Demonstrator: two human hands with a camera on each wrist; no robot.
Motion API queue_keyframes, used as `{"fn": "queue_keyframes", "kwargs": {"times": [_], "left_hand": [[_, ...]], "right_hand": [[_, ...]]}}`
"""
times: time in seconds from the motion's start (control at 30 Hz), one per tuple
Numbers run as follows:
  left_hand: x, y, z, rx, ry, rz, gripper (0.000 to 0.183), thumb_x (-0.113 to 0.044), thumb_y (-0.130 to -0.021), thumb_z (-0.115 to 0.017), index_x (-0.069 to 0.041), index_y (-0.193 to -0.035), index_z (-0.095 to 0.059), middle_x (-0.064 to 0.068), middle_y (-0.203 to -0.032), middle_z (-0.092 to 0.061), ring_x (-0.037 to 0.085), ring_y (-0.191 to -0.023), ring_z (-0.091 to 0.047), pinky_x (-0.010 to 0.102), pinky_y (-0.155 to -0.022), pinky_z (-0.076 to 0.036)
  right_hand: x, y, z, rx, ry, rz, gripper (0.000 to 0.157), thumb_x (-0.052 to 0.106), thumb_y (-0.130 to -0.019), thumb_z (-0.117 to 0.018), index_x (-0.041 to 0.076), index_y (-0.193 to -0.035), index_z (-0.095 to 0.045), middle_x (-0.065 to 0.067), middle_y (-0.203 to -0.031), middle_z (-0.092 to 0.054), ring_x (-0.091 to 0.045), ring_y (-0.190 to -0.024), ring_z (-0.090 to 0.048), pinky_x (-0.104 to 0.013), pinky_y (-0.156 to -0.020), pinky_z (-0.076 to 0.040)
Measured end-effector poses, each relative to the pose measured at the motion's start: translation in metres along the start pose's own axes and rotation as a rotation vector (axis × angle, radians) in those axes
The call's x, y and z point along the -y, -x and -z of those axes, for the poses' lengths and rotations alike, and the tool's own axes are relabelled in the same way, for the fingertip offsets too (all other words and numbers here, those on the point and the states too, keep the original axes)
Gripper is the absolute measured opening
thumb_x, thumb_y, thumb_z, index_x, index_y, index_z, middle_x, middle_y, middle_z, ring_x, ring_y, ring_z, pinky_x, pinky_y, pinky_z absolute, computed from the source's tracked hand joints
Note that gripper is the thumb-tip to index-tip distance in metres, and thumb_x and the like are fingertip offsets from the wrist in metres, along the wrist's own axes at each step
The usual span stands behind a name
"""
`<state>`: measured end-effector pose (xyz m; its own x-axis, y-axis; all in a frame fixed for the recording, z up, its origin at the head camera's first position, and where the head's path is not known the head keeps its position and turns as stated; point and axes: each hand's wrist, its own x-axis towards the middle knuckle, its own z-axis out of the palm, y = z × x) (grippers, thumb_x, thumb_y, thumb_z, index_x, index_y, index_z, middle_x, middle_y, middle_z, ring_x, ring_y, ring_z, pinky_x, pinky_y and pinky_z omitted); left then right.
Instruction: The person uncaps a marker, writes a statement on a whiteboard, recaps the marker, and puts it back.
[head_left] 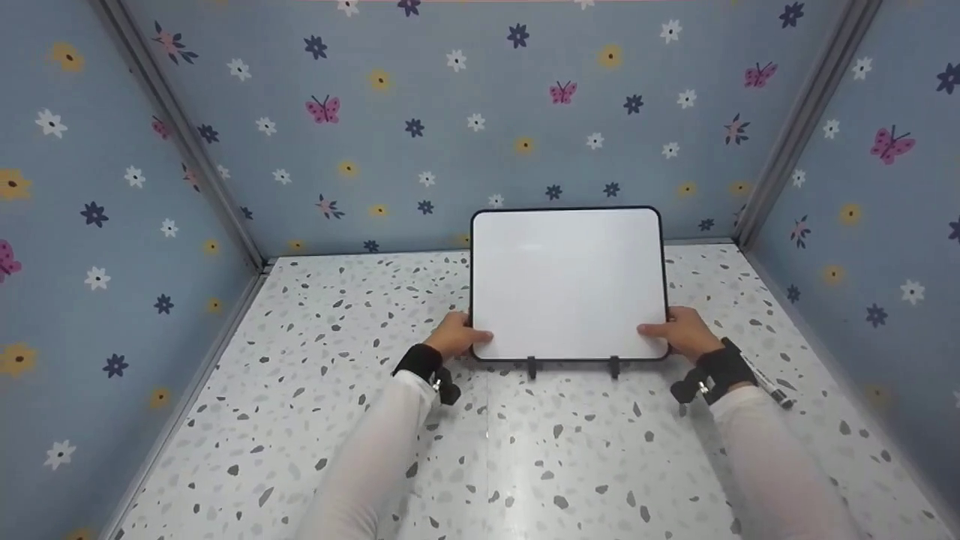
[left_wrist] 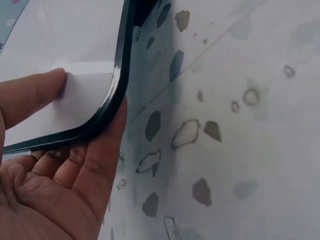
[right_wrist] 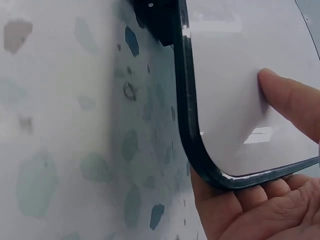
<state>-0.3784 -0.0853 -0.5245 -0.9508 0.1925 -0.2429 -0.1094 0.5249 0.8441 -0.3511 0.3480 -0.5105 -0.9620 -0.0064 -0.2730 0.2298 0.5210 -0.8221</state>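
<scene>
A small whiteboard [head_left: 570, 281] with a thin black frame stands upright, leaning back, on a black stand whose two feet [head_left: 532, 367] poke out below its lower edge. My left hand [head_left: 452, 335] grips its lower left corner; in the left wrist view the thumb [left_wrist: 37, 95] presses on the white face and the fingers [left_wrist: 95, 165] go behind the frame. At the lower right corner my right hand [head_left: 684, 332] holds the board the same way, thumb [right_wrist: 287, 97] on the front, other fingers behind. The board's face bears no writing.
A marker [head_left: 772, 386] lies on the speckled tabletop [head_left: 360, 315] to the right, partly hidden by the right wrist strap [head_left: 726, 369]. Blue panels [head_left: 420, 157] printed with flowers and butterflies close off the back and both sides.
</scene>
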Motion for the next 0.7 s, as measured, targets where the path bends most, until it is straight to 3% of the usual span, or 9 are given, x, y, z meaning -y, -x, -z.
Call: {"fn": "queue_keyframes", "kwargs": {"times": [0.17, 0.23, 0.33, 0.47, 0.7], "left_hand": [[0.008, 0.014, 0.006, 0.003, 0.041, -0.002, 0.042, -0.018, -0.099, -0.076, 0.007, -0.133, -0.069, 0.020, -0.128, -0.075, 0.019, -0.094, -0.066, 0.031, -0.088, -0.058], [0.012, 0.021, 0.009, -0.016, 0.044, -0.017, 0.041, -0.016, -0.098, -0.077, 0.007, -0.131, -0.070, 0.021, -0.126, -0.075, 0.021, -0.097, -0.067, 0.034, -0.091, -0.059], [0.017, 0.030, 0.012, -0.039, 0.057, -0.052, 0.037, -0.012, -0.097, -0.078, 0.008, -0.128, -0.071, 0.019, -0.121, -0.076, 0.021, -0.098, -0.068, 0.035, -0.093, -0.060], [0.025, 0.041, 0.015, -0.040, 0.083, -0.072, 0.034, -0.010, -0.097, -0.078, 0.009, -0.125, -0.072, 0.019, -0.117, -0.077, 0.021, -0.098, -0.070, 0.034, -0.092, -0.061], [0.037, 0.061, 0.019, 0.009, 0.081, -0.089, 0.035, -0.010, -0.098, -0.078, 0.008, -0.127, -0.072, 0.017, -0.114, -0.079, 0.016, -0.090, -0.070, 0.026, -0.081, -0.059]], "right_hand": [[0.001, 0.006, -0.012, 0.013, 0.006, 0.000, 0.079, 0.031, -0.103, -0.075, -0.013, -0.159, -0.041, -0.034, -0.163, -0.046, -0.048, -0.149, -0.052, -0.057, -0.124, -0.045], [0.002, 0.010, -0.016, 0.008, 0.017, 0.009, 0.075, 0.031, -0.102, -0.076, -0.012, -0.155, -0.047, -0.033, -0.159, -0.052, -0.045, -0.141, -0.058, -0.054, -0.119, -0.051], [0.000, 0.015, -0.023, 0.000, 0.038, 0.043, 0.066, 0.032, -0.101, -0.078, -0.011, -0.146, -0.057, -0.029, -0.143, -0.065, -0.033, -0.118, -0.067, -0.041, -0.102, -0.058], [-0.003, 0.022, -0.030, -0.006, 0.042, 0.076, 0.058, 0.031, -0.099, -0.079, -0.008, -0.139, -0.064, -0.016, -0.122, -0.073, -0.019, -0.096, -0.063, -0.028, -0.083, -0.054], [-0.004, 0.037, -0.040, -0.011, 0.037, 0.098, 0.057, 0.029, -0.096, -0.083, -0.007, -0.137, -0.066, -0.013, -0.114, -0.075, -0.019, -0.093, -0.062, -0.027, -0.081, -0.052]]}}
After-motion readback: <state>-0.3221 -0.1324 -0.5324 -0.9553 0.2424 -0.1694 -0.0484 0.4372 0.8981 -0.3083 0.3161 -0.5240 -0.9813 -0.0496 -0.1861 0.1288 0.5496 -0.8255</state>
